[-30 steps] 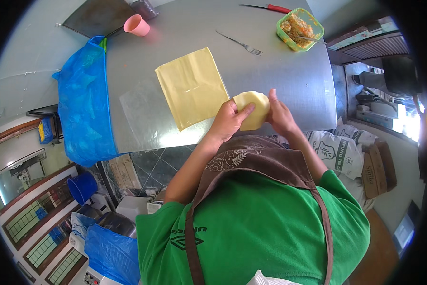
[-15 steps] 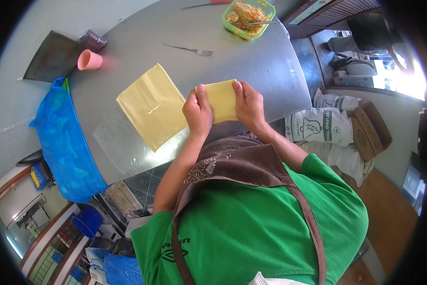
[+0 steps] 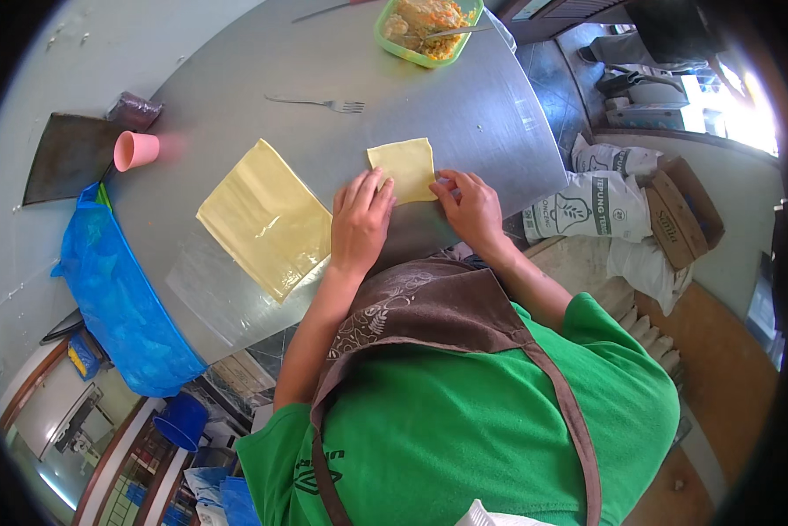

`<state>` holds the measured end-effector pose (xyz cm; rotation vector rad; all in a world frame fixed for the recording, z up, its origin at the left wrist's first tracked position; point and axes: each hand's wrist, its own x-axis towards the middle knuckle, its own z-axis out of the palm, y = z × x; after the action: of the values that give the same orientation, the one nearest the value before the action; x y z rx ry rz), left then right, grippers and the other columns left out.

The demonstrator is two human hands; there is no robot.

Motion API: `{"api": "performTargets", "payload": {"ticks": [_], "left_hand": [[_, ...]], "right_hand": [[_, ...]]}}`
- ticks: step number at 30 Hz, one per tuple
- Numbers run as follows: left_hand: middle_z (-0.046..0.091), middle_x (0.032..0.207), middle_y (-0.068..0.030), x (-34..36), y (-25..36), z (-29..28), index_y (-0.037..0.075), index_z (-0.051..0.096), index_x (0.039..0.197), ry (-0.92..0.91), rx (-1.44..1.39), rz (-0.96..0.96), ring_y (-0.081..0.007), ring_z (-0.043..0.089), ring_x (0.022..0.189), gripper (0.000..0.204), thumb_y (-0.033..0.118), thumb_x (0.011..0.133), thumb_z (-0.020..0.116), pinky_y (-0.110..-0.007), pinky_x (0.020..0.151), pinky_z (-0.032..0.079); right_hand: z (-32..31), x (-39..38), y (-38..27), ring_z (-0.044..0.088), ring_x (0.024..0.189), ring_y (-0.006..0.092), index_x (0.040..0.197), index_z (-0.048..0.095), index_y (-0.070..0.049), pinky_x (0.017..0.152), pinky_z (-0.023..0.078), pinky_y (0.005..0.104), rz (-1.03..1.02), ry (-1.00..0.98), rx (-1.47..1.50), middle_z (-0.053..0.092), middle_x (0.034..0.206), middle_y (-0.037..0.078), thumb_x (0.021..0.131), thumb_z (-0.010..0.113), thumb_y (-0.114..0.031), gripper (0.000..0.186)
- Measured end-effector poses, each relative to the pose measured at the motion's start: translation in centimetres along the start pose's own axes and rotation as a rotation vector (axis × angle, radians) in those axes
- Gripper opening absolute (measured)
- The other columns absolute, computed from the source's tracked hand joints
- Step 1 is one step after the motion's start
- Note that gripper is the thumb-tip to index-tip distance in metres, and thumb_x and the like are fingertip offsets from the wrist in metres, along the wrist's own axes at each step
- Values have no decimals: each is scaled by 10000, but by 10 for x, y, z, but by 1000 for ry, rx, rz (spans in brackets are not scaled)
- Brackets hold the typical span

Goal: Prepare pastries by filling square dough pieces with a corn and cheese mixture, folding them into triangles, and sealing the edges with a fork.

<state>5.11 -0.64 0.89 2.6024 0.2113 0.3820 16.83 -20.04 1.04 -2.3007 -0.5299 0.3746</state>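
My left hand (image 3: 361, 224) lies on the near left corner of the small yellow sheet (image 3: 403, 167), fingers close together. My right hand (image 3: 473, 210) touches the near right corner with bent fingers. I can't tell if either hand pinches it. The sheet is on the shiny table (image 3: 451, 118), just past my fingers. A big yellow sheet (image 3: 267, 219) is left of my left hand. Past my hands are a fork (image 3: 315, 103), to the left, and a green box of food (image 3: 411, 57), straight ahead.
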Motion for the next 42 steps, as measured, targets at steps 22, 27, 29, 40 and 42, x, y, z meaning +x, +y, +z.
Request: {"api": "performTargets", "payload": {"ticks": [22,27,29,40,42], "left_hand": [[603,1454,-154,19,-20,-1,0,553,1474,51,-666,-501,-340,550,1364,678,484,1022,699,-443,1153,439],[602,1476,-130,23,-17,-16,11,526,1496,-161,-1872,-477,-242,578,1351,934,802,1001,486,-395,1136,469],[619,1460,-129,23,3,-28,1,533,1484,-178,-1911,-514,-234,607,1323,915,781,1006,503,-391,1109,494],[782,1113,-128,34,48,-61,-32,616,1212,-143,-1477,-761,-148,752,973,332,88,978,818,-297,890,613],[788,1073,-125,34,43,-58,-36,613,1214,-138,-1351,-793,-141,751,931,350,109,977,825,-287,857,609]], "right_hand": [[-15,24,-85,761,800,191,1184,631,-4,702,611,331,-81,13,356,788,1007,107,959,807,-125,310],[-55,11,-125,704,820,76,1246,622,4,678,571,256,-90,-113,594,757,1001,50,981,789,-62,320],[-56,18,-112,719,821,99,1253,624,10,703,583,277,-21,-103,627,769,986,80,970,798,-87,346],[-3,9,-26,667,1200,202,1478,558,41,1021,569,400,646,-680,1520,684,1320,169,1093,444,-689,833],[-5,9,-36,690,1178,199,1441,591,28,1000,584,381,677,-670,1605,701,1268,127,1110,505,-608,722]]}}
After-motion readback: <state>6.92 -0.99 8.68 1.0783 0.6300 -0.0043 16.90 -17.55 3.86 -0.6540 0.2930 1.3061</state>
